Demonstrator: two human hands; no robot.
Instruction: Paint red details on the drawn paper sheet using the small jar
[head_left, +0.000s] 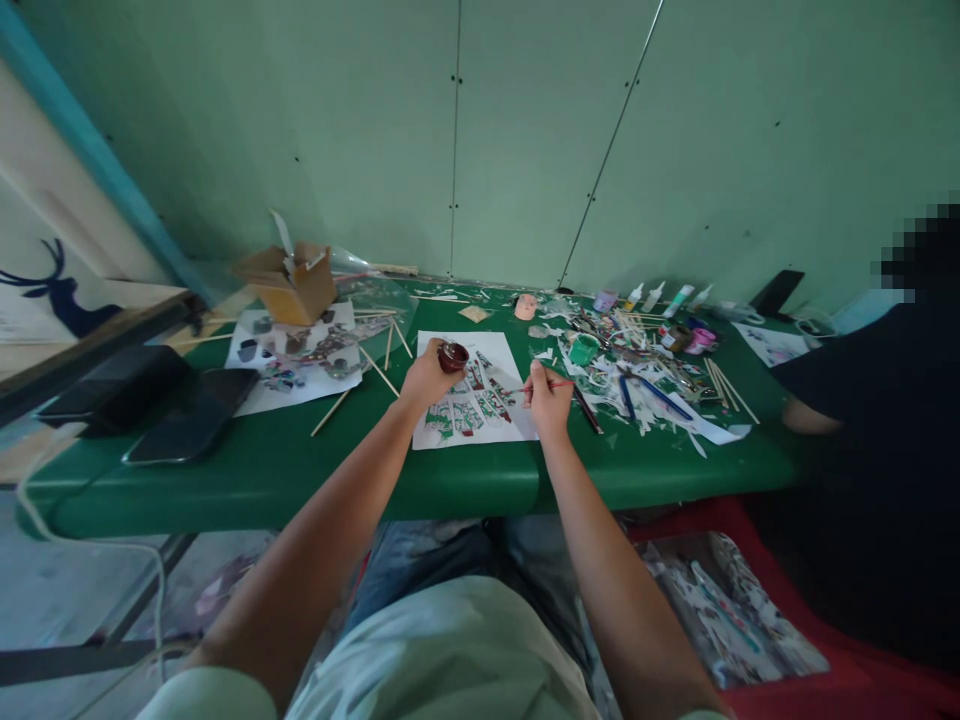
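Note:
A white sheet of paper (442, 437) lies on the green table in front of me, bearing several pieces painted in green and dark red (469, 412). My left hand (426, 378) is closed around a small jar of dark red paint (452, 358), tilted over the sheet's upper left. At the sheet's right edge, my right hand (550, 402) pinches a thin red paintbrush (561, 384). Its tip points left, over the painted pieces; whether it touches one I cannot tell. A dark pen-like stick (587, 410) lies just right of that hand.
Paper scraps surround an open green paint jar (583, 348) and blue-handled pliers (660, 396) on the right. Left are a cardboard box (298, 290), another paper with pieces (300, 385), wooden sticks (330, 412) and a phone (191, 415). A person in dark clothes (862, 430) sits at right.

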